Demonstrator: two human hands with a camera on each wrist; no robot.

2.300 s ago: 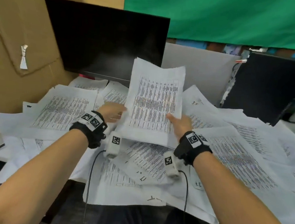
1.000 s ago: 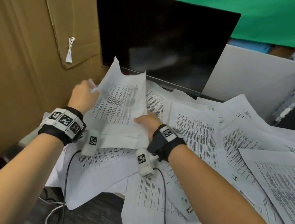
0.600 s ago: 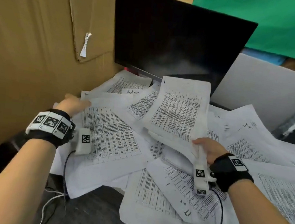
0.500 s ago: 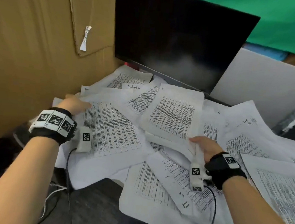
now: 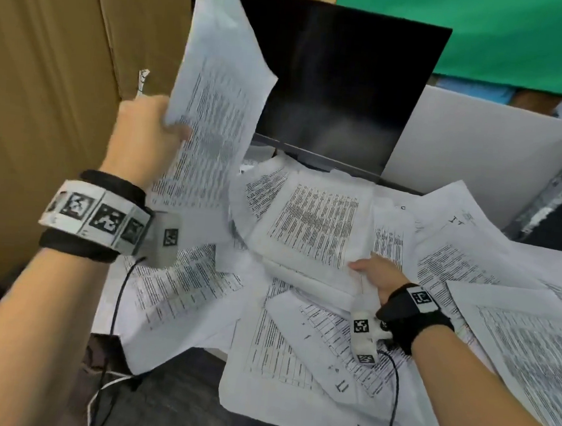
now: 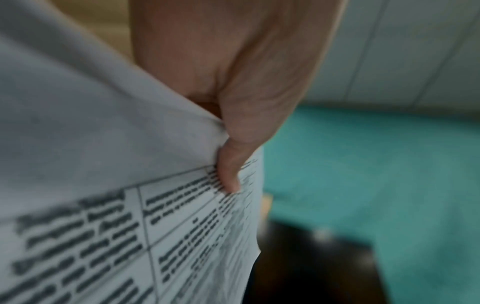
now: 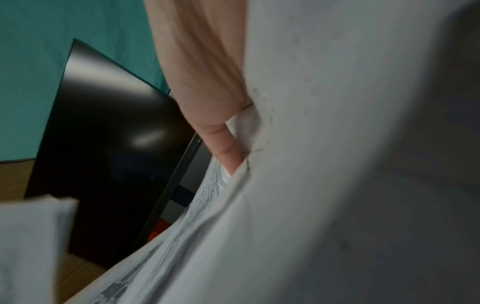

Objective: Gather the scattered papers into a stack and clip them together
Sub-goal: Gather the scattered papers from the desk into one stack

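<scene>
I see the left hand (image 5: 141, 134) has lifted a white printed sheet (image 5: 214, 106) off the left pile, pinching it; right hand (image 5: 377, 276) grips the gathered paper stack (image 5: 312, 225) mid-desk.

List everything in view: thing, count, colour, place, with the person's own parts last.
lifted sheet: one, white with black print, raised in front of the monitor's left edge
gathered stack: one, white, printed, mid-desk
loose papers: many, white, printed, scattered over the desk
monitor: one, black, screen dark, behind the papers
cardboard: brown, left side
green backdrop: one, top right
grey panel: one, right of the monitor
wrist bands: two, black with white markers, on the wrists
left hand: pinches the lifted sheet
right hand: holds the gathered stack's near edge
</scene>
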